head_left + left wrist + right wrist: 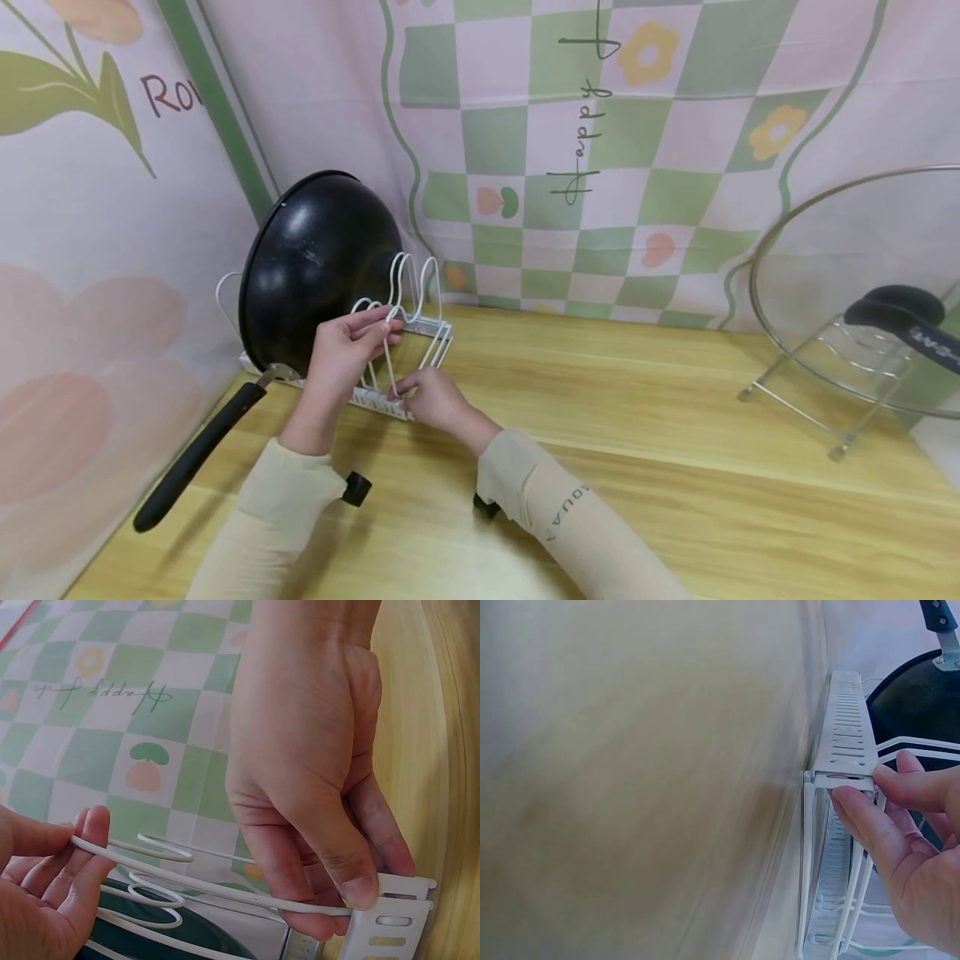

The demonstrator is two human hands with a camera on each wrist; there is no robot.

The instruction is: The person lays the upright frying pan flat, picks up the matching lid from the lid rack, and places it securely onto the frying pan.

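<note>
A white wire pan rack with a slotted base (847,727) stands against the back wall. My left hand (343,350) pinches the upper part of one wire divider (195,883) between thumb and fingers. Low on that same divider, my right hand (441,402) pinches the wire where it meets the slotted front rail (382,937). Whether the wire end sits in a slot is hidden by the fingers. A black wok (318,258) leans on edge in the rack's left part, its underside facing right and its black handle (198,458) jutting toward me.
On the right, a glass lid (780,217) with a metal rim leans on a wire stand (798,412), a black-handled utensil (900,317) beside it. Printed cloth (555,150) covers the back wall. The tabletop (637,467) is wood-grained.
</note>
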